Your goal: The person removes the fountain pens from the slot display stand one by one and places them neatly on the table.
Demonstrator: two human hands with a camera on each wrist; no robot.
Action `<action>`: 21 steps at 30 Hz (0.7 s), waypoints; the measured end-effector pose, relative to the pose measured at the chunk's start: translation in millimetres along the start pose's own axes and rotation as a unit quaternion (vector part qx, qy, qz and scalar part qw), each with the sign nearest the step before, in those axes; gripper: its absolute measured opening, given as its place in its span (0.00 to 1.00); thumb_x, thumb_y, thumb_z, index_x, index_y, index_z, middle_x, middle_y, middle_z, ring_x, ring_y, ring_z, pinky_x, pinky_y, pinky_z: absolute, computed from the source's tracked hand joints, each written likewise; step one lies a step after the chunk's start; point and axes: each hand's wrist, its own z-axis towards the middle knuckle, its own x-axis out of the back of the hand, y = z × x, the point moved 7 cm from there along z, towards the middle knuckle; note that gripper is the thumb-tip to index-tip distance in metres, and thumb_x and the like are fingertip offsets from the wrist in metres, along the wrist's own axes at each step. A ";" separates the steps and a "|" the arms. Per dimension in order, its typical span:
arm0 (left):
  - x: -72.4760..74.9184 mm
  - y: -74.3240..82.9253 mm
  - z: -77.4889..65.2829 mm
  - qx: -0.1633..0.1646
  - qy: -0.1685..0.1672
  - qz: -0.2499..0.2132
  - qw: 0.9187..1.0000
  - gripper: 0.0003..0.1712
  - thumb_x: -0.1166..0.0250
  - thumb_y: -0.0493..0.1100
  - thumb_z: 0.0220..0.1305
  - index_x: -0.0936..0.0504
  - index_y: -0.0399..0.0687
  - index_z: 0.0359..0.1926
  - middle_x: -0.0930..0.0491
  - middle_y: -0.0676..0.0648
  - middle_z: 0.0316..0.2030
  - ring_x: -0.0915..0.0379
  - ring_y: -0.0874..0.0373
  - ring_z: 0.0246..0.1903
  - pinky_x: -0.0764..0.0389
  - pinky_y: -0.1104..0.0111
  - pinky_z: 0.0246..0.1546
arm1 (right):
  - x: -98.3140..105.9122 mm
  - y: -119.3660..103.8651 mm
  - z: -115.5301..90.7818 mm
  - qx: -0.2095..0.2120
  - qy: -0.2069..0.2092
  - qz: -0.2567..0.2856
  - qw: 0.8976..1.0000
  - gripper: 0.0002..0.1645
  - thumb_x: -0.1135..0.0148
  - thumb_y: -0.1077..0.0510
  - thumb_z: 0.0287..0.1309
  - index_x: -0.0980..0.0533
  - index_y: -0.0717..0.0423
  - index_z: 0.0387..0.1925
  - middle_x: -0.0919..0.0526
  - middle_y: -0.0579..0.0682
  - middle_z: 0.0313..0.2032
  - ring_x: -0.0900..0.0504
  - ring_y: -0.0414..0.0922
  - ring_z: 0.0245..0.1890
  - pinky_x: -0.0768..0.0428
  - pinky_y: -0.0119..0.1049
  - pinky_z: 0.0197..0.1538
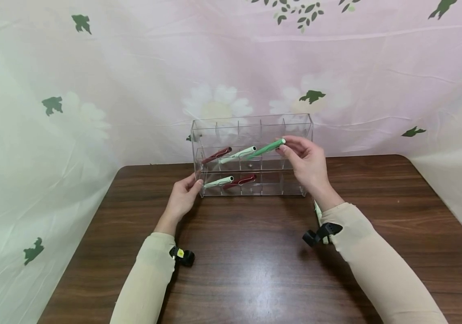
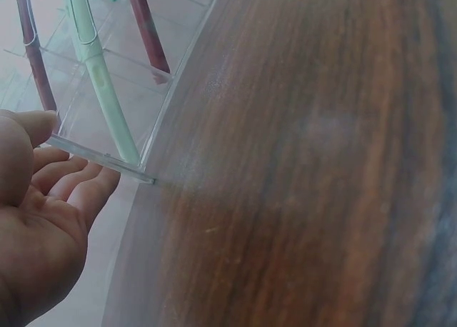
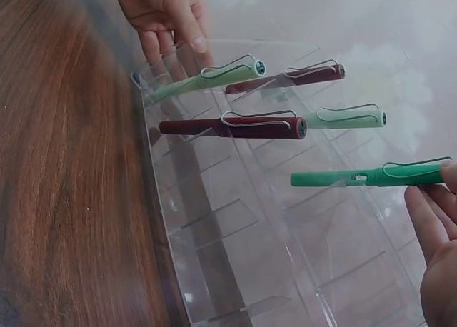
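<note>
Bright green pen (image 1: 267, 149) slanted at upper row of clear rack (image 1: 271, 170), pinched near cap end by right hand (image 1: 308, 164), presumably leaving tip free. Left hand (image 1: 182, 196) gripped rack's left end, I judged to steady it. Dark red pens (image 1: 217, 155) and pale green pens (image 1: 239, 154) leaned cap-up, likely for easy grabbing. I counted two red, two pale, one bright; pale thing (image 1: 318, 213) by right wrist, partly hidden, uncounted.
</note>
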 end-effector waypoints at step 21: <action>-0.3 0.0 0.3 -0.007 -0.001 0.005 1.000 0.28 0.41 0.44 0.84 0.28 0.39 0.78 0.20 0.35 0.69 0.24 0.42 0.71 0.23 0.47 0.73 | 14.4 -25.3 -2.2 0.065 0.033 0.098 0.993 0.16 0.35 0.75 0.69 0.20 0.78 0.56 0.06 0.44 0.44 0.07 0.38 0.46 0.11 0.37 0.55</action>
